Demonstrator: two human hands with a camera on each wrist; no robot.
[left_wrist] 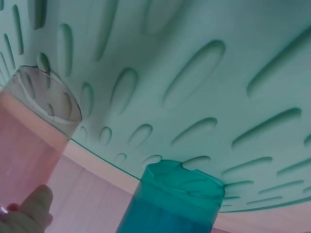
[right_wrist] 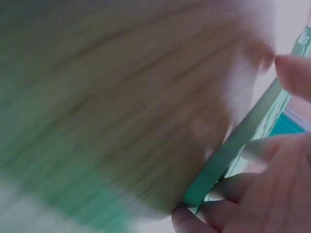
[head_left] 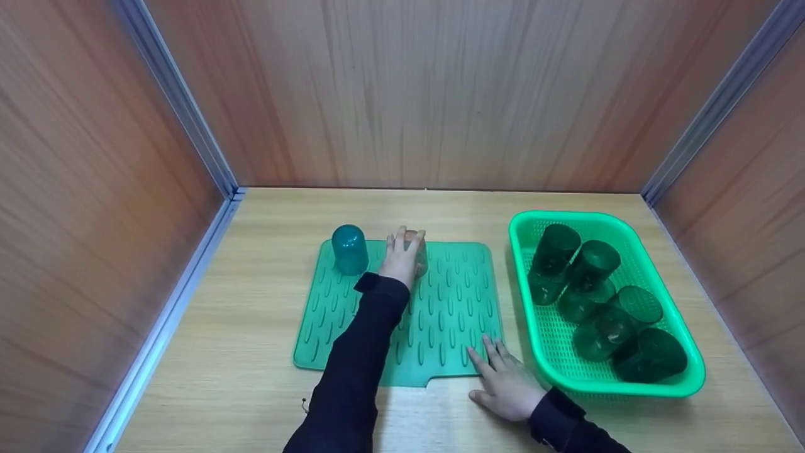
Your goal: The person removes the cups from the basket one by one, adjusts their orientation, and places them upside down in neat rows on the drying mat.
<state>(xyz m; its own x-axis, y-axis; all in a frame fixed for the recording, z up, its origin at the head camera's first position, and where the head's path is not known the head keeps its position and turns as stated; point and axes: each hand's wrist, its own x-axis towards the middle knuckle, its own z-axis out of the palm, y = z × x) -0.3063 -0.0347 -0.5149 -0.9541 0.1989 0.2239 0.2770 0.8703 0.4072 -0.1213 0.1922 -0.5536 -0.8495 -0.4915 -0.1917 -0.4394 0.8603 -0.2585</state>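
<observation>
My left hand (head_left: 399,259) grips a clear, pinkish-looking cup (head_left: 422,255) from above, near the back edge of the green ridged drying mat (head_left: 453,296). In the left wrist view the rim of that clear cup (left_wrist: 41,104) is down against the mat, and a fingertip (left_wrist: 36,206) lies along its side. To its left a teal cup (head_left: 349,251) stands upside down at the mat's back left corner. My right hand (head_left: 506,384) has its fingers spread, with the fingertips on the front right corner of the mat; the right wrist view shows them at the mat's edge (right_wrist: 214,170).
A bright green plastic basket (head_left: 523,302) stands to the right of the mat. Several dark-looking cups (head_left: 594,261) lie tumbled inside it. Wooden panels (head_left: 440,94) close off the back and both sides of the wooden table (head_left: 239,314).
</observation>
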